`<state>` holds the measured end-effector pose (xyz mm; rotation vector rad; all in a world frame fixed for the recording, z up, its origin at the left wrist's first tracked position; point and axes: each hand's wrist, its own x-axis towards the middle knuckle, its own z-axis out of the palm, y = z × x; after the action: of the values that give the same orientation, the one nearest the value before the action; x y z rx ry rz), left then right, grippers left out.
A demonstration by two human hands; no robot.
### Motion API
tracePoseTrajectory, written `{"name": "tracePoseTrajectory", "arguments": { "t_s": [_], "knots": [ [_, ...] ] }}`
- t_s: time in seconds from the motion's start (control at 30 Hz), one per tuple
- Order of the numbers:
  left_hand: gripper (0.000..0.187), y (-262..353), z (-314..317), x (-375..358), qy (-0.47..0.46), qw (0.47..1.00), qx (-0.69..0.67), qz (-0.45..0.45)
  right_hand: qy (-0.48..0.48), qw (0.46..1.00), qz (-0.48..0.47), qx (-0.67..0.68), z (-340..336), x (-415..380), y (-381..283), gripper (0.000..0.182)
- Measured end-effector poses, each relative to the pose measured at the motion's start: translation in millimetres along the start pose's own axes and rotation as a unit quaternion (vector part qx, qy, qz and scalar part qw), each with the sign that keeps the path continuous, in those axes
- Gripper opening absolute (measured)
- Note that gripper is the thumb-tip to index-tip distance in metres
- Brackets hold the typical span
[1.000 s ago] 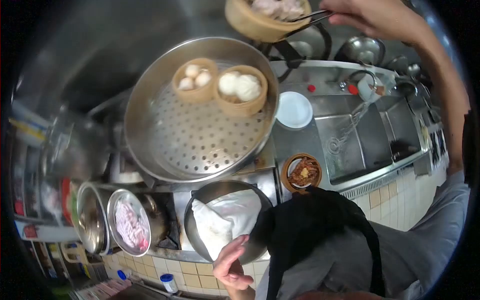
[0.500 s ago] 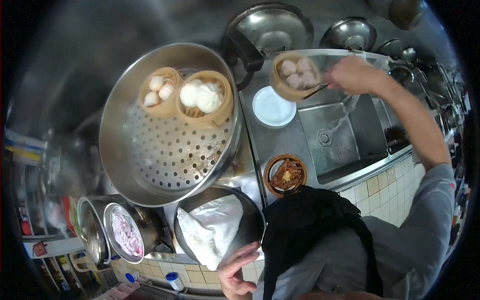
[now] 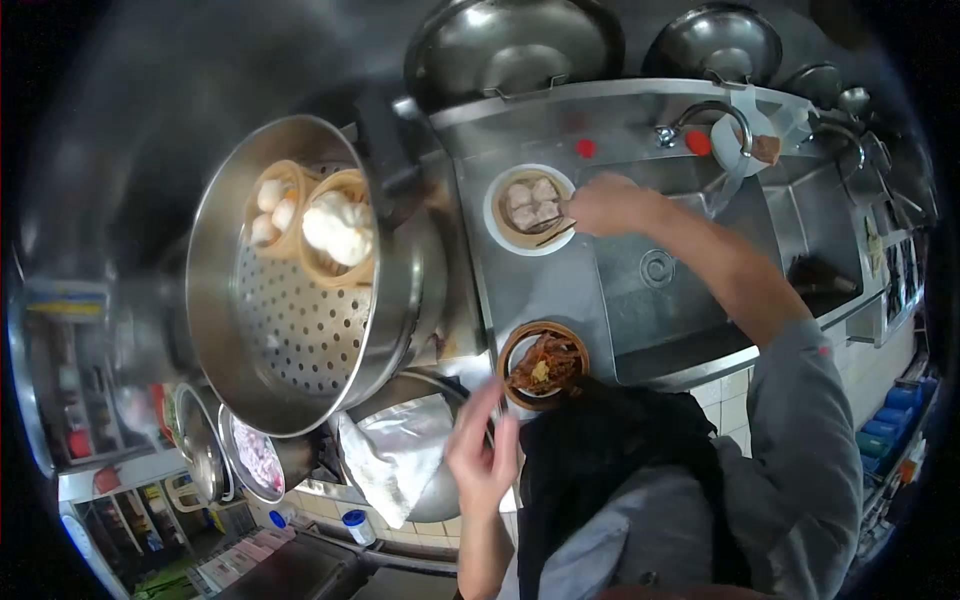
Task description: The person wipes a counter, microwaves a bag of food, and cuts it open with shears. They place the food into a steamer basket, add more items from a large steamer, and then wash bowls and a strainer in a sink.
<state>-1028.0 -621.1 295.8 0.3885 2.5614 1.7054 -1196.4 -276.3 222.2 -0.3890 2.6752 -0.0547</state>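
Observation:
My right hand (image 3: 608, 205) is closed around dark, thin tongs (image 3: 556, 234) whose tips reach the rim of a small bamboo steamer (image 3: 511, 228). Several pale, pinkish dumplings (image 3: 532, 203) sit in that steamer, which rests on a white plate (image 3: 491, 222) on the steel counter. My left hand (image 3: 483, 450) is open and holds nothing, its fingers apart beside a cloth (image 3: 395, 455) draped over a pan. Close to its fingertips stands another bamboo steamer (image 3: 582, 348) with chicken feet (image 3: 545, 365) in a white dish.
A large perforated steamer pot (image 3: 205, 330) on the left holds two bamboo baskets, one with white buns (image 3: 338, 228), one with small round dumplings (image 3: 268, 212). To the right is a steel sink (image 3: 650, 330) with a running tap (image 3: 742, 125). Woks (image 3: 515, 50) lean along the back wall.
The dumpling steamer has moved left and down from above the sink edge onto the white plate, together with my right hand. My left hand has risen beside the cloth. The view has shifted right.

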Motion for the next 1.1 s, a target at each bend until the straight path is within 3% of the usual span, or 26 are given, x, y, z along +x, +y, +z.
{"name": "tracePoseTrajectory", "arguments": {
  "t_s": [0.03, 0.1, 0.23, 0.33, 0.47, 0.53, 0.63, 0.7, 0.77, 0.8, 0.87, 0.9, 0.97, 1.03, 1.1],
  "knots": [
    [0.032, -5.0, 21.4, 23.9, 0.006, 0.999, 0.051, 0.008, 0.002, 1.000, -0.001, 0.004, 0.4, -8.7, 4.3, 0.021],
    [0.036, -26.5, 58.8, 74.1, -0.030, 0.959, 0.248, 0.138, 0.079, 0.995, -0.003, 0.060, 1.7, -40.1, 16.8, 0.028],
    [0.047, -65.8, 134.1, 149.8, -0.078, 0.885, 0.427, 0.167, 0.068, 0.989, 0.029, 0.131, 43.6, -104.6, 42.9, 0.031],
    [0.049, -102.2, 164.6, 185.6, -0.056, 0.853, 0.476, 0.204, 0.078, 0.968, 0.068, 0.229, 96.6, -161.6, 48.0, 0.034],
    [0.050, -106.7, 174.5, 196.8, -0.067, 0.844, 0.486, 0.219, 0.072, 0.943, 0.129, 0.299, 151.9, -225.0, 42.7, 0.039],
    [0.045, -85.3, 173.8, 208.7, -0.047, 0.870, 0.447, 0.201, 0.099, 0.888, 0.185, 0.410, 176.3, -244.8, 37.0, 0.042],
    [0.037, -98.9, 186.0, 226.0, -0.050, 0.856, 0.482, 0.183, 0.103, 0.883, 0.180, 0.422, 195.1, -256.2, 37.6, 0.043],
    [0.027, -86.2, 184.5, 227.4, 0.005, 0.845, 0.487, 0.218, 0.032, 0.898, 0.182, 0.400, 183.5, -253.4, 55.5, 0.043],
    [0.036, -53.0, 155.1, 199.1, -0.119, 0.869, 0.459, 0.142, -0.007, 0.912, 0.215, 0.349, 183.9, -242.7, 62.2, 0.043],
    [0.030, -34.7, 140.6, 178.0, -0.084, 0.933, 0.337, 0.094, 0.019, 0.898, 0.225, 0.377, 174.7, -237.5, 63.5, 0.043],
    [0.024, -34.9, 106.9, 124.2, 0.006, 0.970, 0.229, 0.087, 0.054, 0.892, 0.230, 0.385, 167.4, -224.5, 78.6, 0.045],
    [0.019, -29.4, 90.1, 95.2, 0.045, 0.981, 0.186, 0.029, 0.063, 0.902, 0.222, 0.366, 170.9, -219.7, 93.4, 0.046],
    [0.015, -55.2, 63.3, 23.5, 0.112, 0.984, 0.027, -0.133, 0.069, 0.911, 0.224, 0.338, 166.1, -209.1, 112.4, 0.047],
    [0.022, -94.6, 48.7, -37.1, 0.153, 0.958, -0.031, -0.241, 0.075, 0.922, 0.223, 0.308, 172.2, -193.5, 135.5, 0.048],
    [0.030, -124.9, 57.4, -73.6, 0.154, 0.917, -0.093, -0.356, 0.154, 0.927, 0.185, 0.286, 181.5, -179.0, 167.9, 0.046]
  ]
}}
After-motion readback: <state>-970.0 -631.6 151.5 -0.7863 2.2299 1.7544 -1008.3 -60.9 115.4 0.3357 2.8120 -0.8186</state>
